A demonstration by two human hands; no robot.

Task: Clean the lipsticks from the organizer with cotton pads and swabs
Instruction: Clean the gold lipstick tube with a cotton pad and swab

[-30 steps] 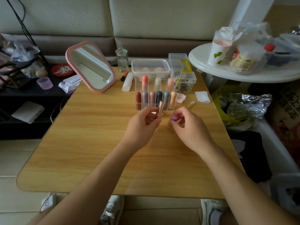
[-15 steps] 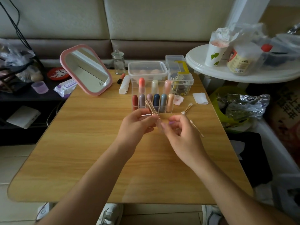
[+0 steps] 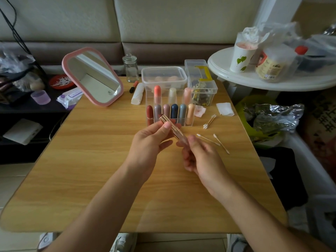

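Gold lipstick (image 3: 172,127) held over desk (image 3: 91,160), long axis far-left to near-right. Left hand (image 3: 151,140) fingers grip far half; right hand (image 3: 201,157) pinches near end. Swabs (image 3: 208,140) lie nearest right hand.

Forearms (image 3: 101,206) bare; left hand (image 3: 149,140), right hand (image 3: 203,157) bare, nails short; pale sneakers (image 3: 123,242) on feet.

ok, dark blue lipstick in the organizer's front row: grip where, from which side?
By its rounded cap, from straight above. The dark blue lipstick stands upright in the clear organizer. The walls cover its lower part and neighbours crowd both sides, so likely only the top is free.
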